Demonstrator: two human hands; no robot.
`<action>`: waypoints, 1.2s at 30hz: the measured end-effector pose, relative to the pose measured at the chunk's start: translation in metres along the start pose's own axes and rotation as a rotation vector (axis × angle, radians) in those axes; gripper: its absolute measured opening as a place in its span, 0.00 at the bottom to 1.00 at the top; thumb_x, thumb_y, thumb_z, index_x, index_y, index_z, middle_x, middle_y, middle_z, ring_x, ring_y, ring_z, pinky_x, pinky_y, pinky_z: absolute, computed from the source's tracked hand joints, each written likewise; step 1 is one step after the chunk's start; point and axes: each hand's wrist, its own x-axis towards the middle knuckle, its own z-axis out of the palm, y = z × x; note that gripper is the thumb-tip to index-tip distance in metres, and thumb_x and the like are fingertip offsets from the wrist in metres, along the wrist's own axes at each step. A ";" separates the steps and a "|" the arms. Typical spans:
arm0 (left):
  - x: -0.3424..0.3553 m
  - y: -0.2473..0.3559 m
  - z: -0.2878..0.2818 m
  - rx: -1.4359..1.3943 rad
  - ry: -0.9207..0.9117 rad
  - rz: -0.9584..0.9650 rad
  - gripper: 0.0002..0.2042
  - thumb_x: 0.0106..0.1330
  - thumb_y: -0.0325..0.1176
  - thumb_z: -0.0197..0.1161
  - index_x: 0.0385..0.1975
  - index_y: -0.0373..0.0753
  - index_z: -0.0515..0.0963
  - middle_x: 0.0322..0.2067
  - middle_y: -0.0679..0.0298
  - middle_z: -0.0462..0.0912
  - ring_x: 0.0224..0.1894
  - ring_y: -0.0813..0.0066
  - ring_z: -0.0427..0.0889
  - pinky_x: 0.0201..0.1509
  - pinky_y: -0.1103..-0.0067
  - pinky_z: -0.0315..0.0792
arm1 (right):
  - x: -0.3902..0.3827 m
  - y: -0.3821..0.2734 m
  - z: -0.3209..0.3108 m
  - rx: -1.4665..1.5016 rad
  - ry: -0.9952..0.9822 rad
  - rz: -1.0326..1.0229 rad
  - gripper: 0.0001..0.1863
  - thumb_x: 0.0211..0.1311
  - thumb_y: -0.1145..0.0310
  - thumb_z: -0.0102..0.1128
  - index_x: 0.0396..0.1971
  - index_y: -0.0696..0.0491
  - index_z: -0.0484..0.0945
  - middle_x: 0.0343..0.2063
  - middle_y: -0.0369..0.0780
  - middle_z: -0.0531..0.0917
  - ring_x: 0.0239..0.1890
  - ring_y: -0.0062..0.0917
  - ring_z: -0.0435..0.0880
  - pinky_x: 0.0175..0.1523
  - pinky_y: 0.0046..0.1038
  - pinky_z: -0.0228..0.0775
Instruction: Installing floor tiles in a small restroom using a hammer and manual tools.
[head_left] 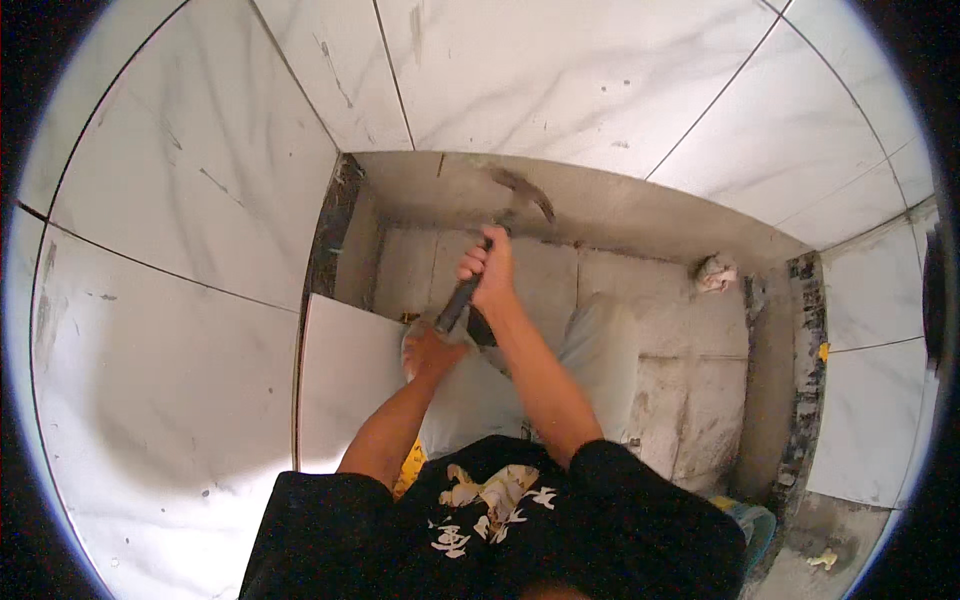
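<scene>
A claw hammer (462, 303) with a dark handle is held by my right hand (490, 270), fingers wrapped round the upper part of the handle. Its curved metal head, slightly blurred, is in front of the low grey wall strip (620, 212). Just below the handle's butt end is my left hand (432, 352), beside my knee and the corner of a white tile (345, 375). Most of the left hand's fingers are hidden, so its grip is unclear.
White marbled wall tiles (560, 90) surround a recess with a grey tiled floor (690, 375). A crumpled pale lump (715, 273) lies near its far right corner. Rough dark-edged strips (805, 370) border the recess. Something yellow (409, 468) shows beside my left forearm.
</scene>
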 end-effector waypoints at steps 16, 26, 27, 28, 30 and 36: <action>-0.006 0.013 -0.002 0.021 0.044 -0.099 0.51 0.38 0.62 0.65 0.64 0.46 0.50 0.59 0.46 0.56 0.57 0.41 0.62 0.56 0.56 0.61 | 0.011 0.008 -0.018 0.289 -0.005 -0.158 0.14 0.50 0.63 0.52 0.15 0.45 0.56 0.11 0.28 0.54 0.13 0.17 0.54 0.19 0.24 0.52; -0.008 0.008 0.000 -0.023 0.004 -0.120 0.51 0.39 0.61 0.66 0.64 0.47 0.51 0.58 0.46 0.58 0.58 0.42 0.62 0.56 0.56 0.62 | 0.021 -0.003 -0.025 0.338 0.170 -0.270 0.13 0.52 0.68 0.51 0.15 0.45 0.57 0.11 0.29 0.55 0.11 0.18 0.55 0.19 0.24 0.54; -0.002 0.010 0.004 -0.014 0.058 -0.072 0.51 0.39 0.61 0.66 0.64 0.46 0.51 0.58 0.45 0.58 0.57 0.42 0.63 0.56 0.56 0.63 | 0.022 0.002 -0.021 0.300 0.195 -0.261 0.15 0.52 0.68 0.51 0.14 0.44 0.55 0.09 0.29 0.52 0.10 0.18 0.53 0.19 0.24 0.53; 0.000 0.010 0.007 -0.012 0.099 -0.049 0.51 0.39 0.61 0.66 0.64 0.46 0.51 0.58 0.45 0.58 0.57 0.42 0.63 0.56 0.56 0.63 | 0.023 0.007 -0.014 0.308 0.273 -0.292 0.15 0.52 0.68 0.51 0.14 0.44 0.55 0.09 0.29 0.52 0.10 0.18 0.53 0.19 0.24 0.53; 0.004 0.012 0.010 0.061 -0.032 -0.142 0.51 0.40 0.61 0.66 0.64 0.45 0.50 0.56 0.45 0.59 0.56 0.41 0.64 0.55 0.56 0.63 | 0.019 0.008 -0.010 -0.188 -0.387 0.283 0.14 0.51 0.69 0.51 0.14 0.44 0.55 0.09 0.28 0.52 0.10 0.18 0.52 0.19 0.23 0.52; -0.002 0.014 -0.002 -0.031 -0.064 -0.113 0.50 0.42 0.63 0.61 0.64 0.42 0.50 0.58 0.47 0.57 0.57 0.42 0.62 0.57 0.56 0.61 | 0.002 0.001 -0.016 0.051 0.090 -0.035 0.13 0.50 0.72 0.49 0.14 0.44 0.55 0.10 0.28 0.53 0.11 0.18 0.53 0.19 0.24 0.51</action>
